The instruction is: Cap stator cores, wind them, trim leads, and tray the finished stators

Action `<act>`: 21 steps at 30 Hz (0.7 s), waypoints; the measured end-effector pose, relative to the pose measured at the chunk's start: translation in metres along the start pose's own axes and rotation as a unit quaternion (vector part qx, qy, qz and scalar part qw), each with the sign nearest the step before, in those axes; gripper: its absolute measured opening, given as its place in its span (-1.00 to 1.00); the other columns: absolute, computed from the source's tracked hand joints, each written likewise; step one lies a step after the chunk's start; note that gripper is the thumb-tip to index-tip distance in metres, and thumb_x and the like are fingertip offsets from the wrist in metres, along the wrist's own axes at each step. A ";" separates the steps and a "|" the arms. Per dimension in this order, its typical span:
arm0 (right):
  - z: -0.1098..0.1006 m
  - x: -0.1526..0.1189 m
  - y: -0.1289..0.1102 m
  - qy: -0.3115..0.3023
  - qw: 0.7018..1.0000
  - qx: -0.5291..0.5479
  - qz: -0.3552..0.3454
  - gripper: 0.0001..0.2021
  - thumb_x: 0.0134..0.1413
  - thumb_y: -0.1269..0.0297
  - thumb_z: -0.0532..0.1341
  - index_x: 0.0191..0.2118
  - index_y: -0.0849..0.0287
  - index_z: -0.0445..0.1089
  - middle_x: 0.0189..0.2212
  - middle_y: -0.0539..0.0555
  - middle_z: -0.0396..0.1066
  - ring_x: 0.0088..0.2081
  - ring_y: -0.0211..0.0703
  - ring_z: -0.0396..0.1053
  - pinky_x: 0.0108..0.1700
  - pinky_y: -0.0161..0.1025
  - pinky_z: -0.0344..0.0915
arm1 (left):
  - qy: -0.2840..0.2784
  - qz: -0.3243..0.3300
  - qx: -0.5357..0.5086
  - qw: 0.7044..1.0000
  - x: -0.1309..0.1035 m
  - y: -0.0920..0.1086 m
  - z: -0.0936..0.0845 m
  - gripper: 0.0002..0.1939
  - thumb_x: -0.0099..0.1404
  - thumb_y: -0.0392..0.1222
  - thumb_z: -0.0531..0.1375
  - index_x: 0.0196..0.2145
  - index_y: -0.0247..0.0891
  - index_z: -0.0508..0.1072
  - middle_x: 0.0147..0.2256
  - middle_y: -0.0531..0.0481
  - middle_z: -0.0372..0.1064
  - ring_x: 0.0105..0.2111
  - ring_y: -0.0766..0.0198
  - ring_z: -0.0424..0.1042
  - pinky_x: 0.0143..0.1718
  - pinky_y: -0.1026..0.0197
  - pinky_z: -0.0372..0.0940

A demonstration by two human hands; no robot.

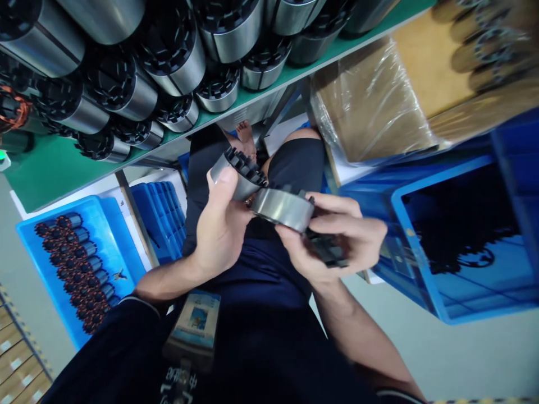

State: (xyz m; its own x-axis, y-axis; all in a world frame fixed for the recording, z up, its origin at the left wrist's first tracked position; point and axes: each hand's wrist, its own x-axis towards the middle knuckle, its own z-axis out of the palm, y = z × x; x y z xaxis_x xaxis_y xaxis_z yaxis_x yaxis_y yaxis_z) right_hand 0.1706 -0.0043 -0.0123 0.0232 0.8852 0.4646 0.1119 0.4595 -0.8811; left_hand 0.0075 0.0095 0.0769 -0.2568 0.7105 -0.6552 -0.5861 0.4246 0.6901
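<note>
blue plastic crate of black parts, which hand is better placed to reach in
Probably the right hand, though occupied: it sits nearer the blue plastic crate; the left hand grips a silver metal ring with black teeth.

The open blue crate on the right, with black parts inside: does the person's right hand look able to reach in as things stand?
Probably yes: nothing visible blocks the blue crate from the right hand. But that hand holds a metal ring and a black part, so grasping more looks awkward.
</note>
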 end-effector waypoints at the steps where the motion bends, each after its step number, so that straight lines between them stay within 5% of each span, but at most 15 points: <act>1: -0.004 0.002 -0.002 0.008 0.999 0.019 0.048 -0.64 0.31 0.25 0.72 0.02 0.05 0.60 0.02 0.11 0.80 -0.03 0.03 0.85 -0.02 -0.10 0.83 | -0.009 0.008 0.005 1.000 -0.001 0.004 -0.006 -0.68 0.60 0.13 0.47 0.03 -0.07 0.53 0.23 -0.17 0.71 0.41 -0.23 0.67 0.40 -0.24 0.67; 6: -0.027 0.002 -0.008 -0.081 0.948 0.195 0.238 -0.66 0.47 0.07 0.64 0.09 -0.03 0.53 -0.02 0.05 0.76 -0.11 -0.06 0.78 -0.07 -0.17 0.72 | -0.014 0.115 0.038 0.993 0.009 0.010 -0.024 -0.32 0.22 0.07 0.80 0.06 0.02 0.51 0.18 -0.07 0.73 0.21 -0.02 0.75 0.19 0.04 0.64; 10: -0.023 0.003 -0.015 -0.134 0.915 0.231 0.301 -0.70 0.52 0.10 0.60 0.08 -0.01 0.52 -0.08 -0.02 0.71 -0.20 -0.17 0.70 -0.13 -0.25 0.64 | -0.054 0.109 0.009 0.992 0.014 0.000 -0.004 -0.33 0.46 0.67 0.42 -0.03 -0.01 0.68 -0.36 -0.02 0.56 -0.15 -0.06 0.72 0.12 -0.11 0.69; 12: -0.017 0.005 -0.021 -0.126 0.933 0.173 0.290 -0.72 0.53 0.13 0.60 0.05 0.00 0.52 -0.12 -0.04 0.67 -0.23 -0.20 0.67 -0.15 -0.27 0.61 | -0.070 0.074 -0.007 0.995 0.013 -0.006 0.005 -0.22 0.53 0.76 0.22 -0.21 -0.04 0.69 -0.48 -0.06 0.40 -0.12 -0.18 0.72 0.15 -0.23 0.72; 16: -0.013 0.011 -0.033 -0.125 0.966 -0.032 0.224 -0.77 0.55 0.20 0.56 0.09 -0.01 0.54 0.00 0.06 0.73 -0.04 -0.05 0.74 0.02 -0.13 0.67 | -0.040 -0.076 -0.054 0.995 0.018 -0.016 0.007 -0.25 0.57 0.71 0.23 -0.13 -0.07 0.68 -0.22 -0.14 0.67 0.11 -0.26 0.81 0.06 -0.20 0.79; 18: -0.020 0.015 -0.038 -0.133 0.970 -0.120 0.166 -0.80 0.55 0.23 0.55 0.08 -0.01 0.56 0.00 0.07 0.75 0.02 -0.01 0.74 0.11 -0.07 0.66 | 0.012 -0.171 -0.076 0.982 0.021 -0.021 0.006 -0.28 0.63 0.65 0.21 -0.09 -0.11 0.63 -0.16 -0.12 0.71 -0.02 -0.13 0.84 -0.04 -0.07 0.78; 21: -0.055 0.029 -0.034 -0.111 0.970 -0.164 0.144 -0.84 0.58 0.18 0.53 0.05 0.01 0.58 -0.14 -0.01 0.69 -0.18 -0.14 0.65 -0.04 -0.16 0.61 | 0.097 -0.261 -0.048 0.959 0.024 -0.029 0.011 -0.31 0.75 0.52 0.07 -0.09 -0.16 0.59 -0.22 -0.04 0.65 -0.30 0.10 0.76 -0.26 0.08 0.71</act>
State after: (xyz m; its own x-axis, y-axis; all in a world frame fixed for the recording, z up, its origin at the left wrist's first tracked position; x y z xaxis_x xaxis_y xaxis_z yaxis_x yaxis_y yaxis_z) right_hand 0.2218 0.0018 0.0363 -0.1104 0.9837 0.1417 0.4435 0.1763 -0.8787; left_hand 0.0267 0.0201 0.0446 -0.0413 0.2941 -0.9549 -0.7392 0.6340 0.2272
